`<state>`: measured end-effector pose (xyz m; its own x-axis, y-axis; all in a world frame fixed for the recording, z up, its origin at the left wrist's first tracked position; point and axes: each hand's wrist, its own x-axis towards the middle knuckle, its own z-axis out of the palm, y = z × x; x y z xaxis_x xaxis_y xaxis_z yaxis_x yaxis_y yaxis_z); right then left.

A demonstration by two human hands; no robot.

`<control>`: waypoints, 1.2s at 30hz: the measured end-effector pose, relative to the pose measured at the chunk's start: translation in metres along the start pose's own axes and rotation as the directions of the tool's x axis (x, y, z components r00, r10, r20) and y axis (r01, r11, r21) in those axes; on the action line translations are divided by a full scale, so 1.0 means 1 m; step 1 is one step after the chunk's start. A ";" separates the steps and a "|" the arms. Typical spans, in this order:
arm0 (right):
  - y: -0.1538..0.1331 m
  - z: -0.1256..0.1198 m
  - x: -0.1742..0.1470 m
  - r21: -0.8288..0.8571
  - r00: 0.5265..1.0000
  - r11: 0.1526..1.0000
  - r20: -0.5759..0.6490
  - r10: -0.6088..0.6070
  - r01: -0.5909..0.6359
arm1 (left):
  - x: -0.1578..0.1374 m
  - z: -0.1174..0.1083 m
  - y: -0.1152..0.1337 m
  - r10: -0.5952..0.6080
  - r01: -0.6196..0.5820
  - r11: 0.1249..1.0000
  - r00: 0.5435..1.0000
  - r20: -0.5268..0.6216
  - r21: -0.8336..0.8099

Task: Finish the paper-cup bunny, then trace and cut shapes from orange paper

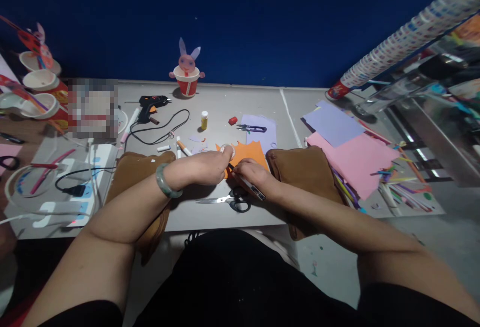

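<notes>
Near the front of the desk [195, 218], in the middle, a person's left hand [215, 167] has its fingers curled onto a small round clear thing [232, 151] over orange paper [255, 152]. Just to the right, the right hand [258, 176] grips a pen [256, 191], with one end pointing at the orange paper. Scissors [225, 200] lie just nearer than both hands, points to the left. Past the orange paper, snips [258, 129] lie partly on purple paper [268, 139]. Farther left is a little yellow bottle [204, 122]. Far back stands a red cup [188, 86] with a bunny head.
</notes>
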<state>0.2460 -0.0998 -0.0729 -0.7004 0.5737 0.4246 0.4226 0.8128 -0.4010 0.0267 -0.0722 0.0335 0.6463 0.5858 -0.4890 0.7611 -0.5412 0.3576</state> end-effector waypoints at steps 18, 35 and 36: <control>-0.001 0.004 0.012 -0.127 0.992 0.988 0.097 -0.078 0.090 | 0.004 0.005 -0.005 0.010 -0.010 1.000 1.000 -0.008 -0.028; -0.009 0.000 0.014 -0.225 0.992 0.967 0.058 -0.110 0.120 | 0.004 0.004 -0.004 0.009 -0.009 1.000 1.000 -0.021 -0.010; -0.010 -0.003 0.012 -0.227 0.993 0.967 0.056 -0.104 0.114 | 0.003 0.003 -0.004 0.006 -0.006 1.000 1.000 -0.017 -0.007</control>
<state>0.2351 -0.1000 -0.0610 -0.7717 0.4795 0.4178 0.4594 0.8745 -0.1552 0.0253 -0.0703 0.0277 0.6516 0.5926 -0.4736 0.7576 -0.5404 0.3661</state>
